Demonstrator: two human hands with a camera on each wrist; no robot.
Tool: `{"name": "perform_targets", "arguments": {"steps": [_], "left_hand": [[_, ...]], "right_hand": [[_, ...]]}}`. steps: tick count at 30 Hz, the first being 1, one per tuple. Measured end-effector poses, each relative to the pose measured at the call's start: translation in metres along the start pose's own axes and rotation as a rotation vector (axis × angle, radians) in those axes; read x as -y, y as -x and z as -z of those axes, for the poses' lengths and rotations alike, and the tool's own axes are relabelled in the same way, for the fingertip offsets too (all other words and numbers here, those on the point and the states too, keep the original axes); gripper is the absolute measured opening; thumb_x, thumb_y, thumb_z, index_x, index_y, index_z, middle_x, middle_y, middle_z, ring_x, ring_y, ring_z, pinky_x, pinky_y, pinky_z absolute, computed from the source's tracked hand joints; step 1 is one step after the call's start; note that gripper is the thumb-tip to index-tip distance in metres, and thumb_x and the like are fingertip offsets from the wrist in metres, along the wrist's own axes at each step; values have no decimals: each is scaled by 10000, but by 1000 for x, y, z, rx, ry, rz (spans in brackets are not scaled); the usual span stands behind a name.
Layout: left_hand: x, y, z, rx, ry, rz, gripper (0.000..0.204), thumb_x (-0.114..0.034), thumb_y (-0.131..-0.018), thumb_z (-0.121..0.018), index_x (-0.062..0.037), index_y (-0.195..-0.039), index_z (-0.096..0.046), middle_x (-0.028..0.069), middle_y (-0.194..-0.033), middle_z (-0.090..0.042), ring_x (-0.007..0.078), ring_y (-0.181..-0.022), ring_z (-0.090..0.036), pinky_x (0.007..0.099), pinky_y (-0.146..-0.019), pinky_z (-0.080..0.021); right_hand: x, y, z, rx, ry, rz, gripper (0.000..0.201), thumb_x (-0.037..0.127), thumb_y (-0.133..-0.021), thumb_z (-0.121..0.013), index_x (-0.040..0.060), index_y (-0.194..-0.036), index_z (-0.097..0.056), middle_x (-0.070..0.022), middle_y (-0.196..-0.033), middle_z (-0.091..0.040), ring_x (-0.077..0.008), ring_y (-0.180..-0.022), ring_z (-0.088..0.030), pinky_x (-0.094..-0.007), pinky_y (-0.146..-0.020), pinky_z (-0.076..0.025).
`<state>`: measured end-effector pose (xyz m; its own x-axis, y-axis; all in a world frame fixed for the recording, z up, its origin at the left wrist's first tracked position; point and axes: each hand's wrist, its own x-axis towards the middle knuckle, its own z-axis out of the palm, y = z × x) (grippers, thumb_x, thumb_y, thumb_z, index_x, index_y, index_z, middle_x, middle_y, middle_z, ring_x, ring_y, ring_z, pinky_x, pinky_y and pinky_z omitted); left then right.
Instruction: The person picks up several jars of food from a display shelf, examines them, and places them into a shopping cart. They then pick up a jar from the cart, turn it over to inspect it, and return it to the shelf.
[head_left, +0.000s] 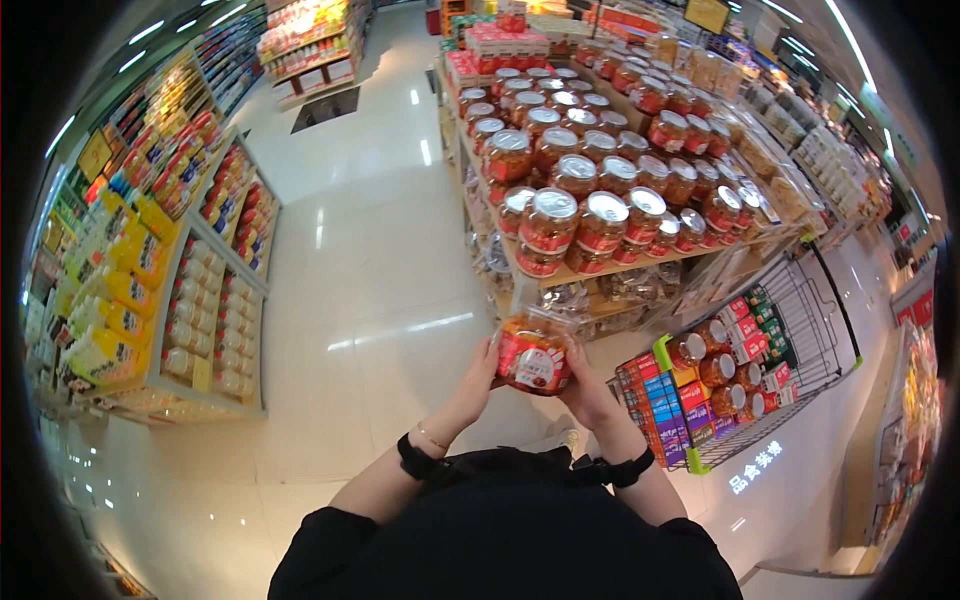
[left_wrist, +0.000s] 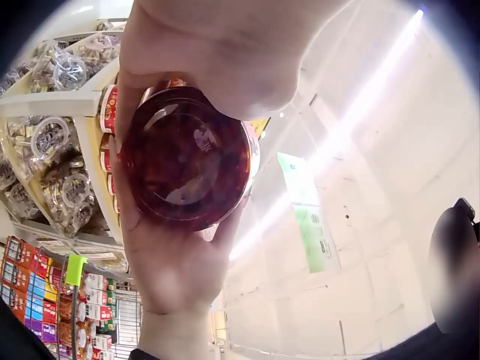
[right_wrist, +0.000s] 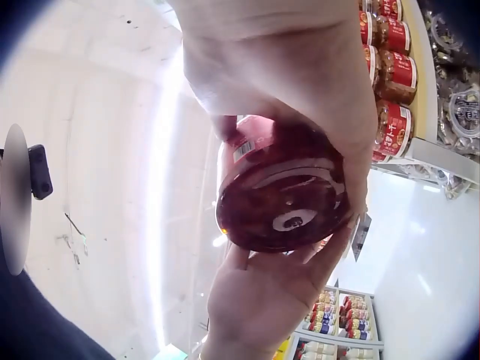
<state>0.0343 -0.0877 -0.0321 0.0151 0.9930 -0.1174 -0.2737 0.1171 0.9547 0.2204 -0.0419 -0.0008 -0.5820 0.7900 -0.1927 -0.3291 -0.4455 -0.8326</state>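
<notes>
Both hands hold a clear jar (head_left: 535, 350) with a red and white label in front of the body. My left hand (head_left: 476, 383) grips its left side, and my right hand (head_left: 588, 388) has the other side. In the left wrist view the round, dark red base of the jar (left_wrist: 187, 161) shows between the two hands. From the right wrist, the jar's underside (right_wrist: 289, 202) appears tilted, with a barcode on the label. Fingers of both hands curl round its wall. A display table (head_left: 640, 262) stacked with similar silver-lidded jars (head_left: 575, 175) stands just ahead.
A shopping cart (head_left: 800, 395) with jars and colourful boxes stands close on the right. Shelves with yellow bottles (head_left: 130, 290) and white bottles (head_left: 190, 330) line the left. A tiled floor aisle (head_left: 370, 250) runs ahead between them.
</notes>
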Motion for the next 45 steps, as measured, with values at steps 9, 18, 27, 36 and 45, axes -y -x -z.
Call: {"name": "perform_targets", "arguments": {"steps": [9, 18, 27, 36, 45], "left_hand": [[6, 6, 12, 134, 133, 113, 491, -197, -935, -596, -67, -1351, -372, 101, -1266, -473, 202, -1119, -563, 339, -885, -522], [12, -2, -15, 335, 164, 44, 814, -319, -771, -743, -37, -1413, -330, 100, -1307, -525, 213, -1174, -544, 360, -947, -491], [39, -52, -55, 303, 17, 143, 684, -347, -909, -620, -20, -1426, -315, 79, -1306, -517, 170, -1178, -506, 319, -974, -434], [45, -105, -128, 250, -228, 64, 766, -641, -946, -198, -58, -1431, -310, 67, -1329, -503, 164, -1167, -520, 306, -955, -429], [48, -144, -185, 207, -256, 185, 828, -676, -926, -92, -62, -1423, -340, 86, -1297, -543, 190, -1156, -547, 326, -932, -464]], "right_hand": [[0, 12, -3, -270, 117, -40, 698, 478, -978, -453, 155, -1515, -142, -63, -1385, -415, -159, -1249, -450, -342, -1001, -409], [-1, 23, 30, -151, 456, 164, 685, 390, -1003, -446, 66, -1506, -111, -147, -1399, -372, -188, -1277, -403, -309, -1063, -327], [45, 31, 79, -94, 471, 247, 977, 364, -799, -764, -30, -1445, -146, -188, -1362, -399, -249, -1254, -437, -373, -1035, -392], [75, 14, 172, -147, 579, 245, 584, 381, -1028, -369, 21, -1454, -196, -139, -1398, -388, -209, -1264, -417, -312, -1063, -320], [113, 9, 237, -229, 571, 209, 541, 375, -1041, -304, -5, -1426, -337, -148, -1394, -453, -209, -1300, -412, -304, -1091, -291]]}}
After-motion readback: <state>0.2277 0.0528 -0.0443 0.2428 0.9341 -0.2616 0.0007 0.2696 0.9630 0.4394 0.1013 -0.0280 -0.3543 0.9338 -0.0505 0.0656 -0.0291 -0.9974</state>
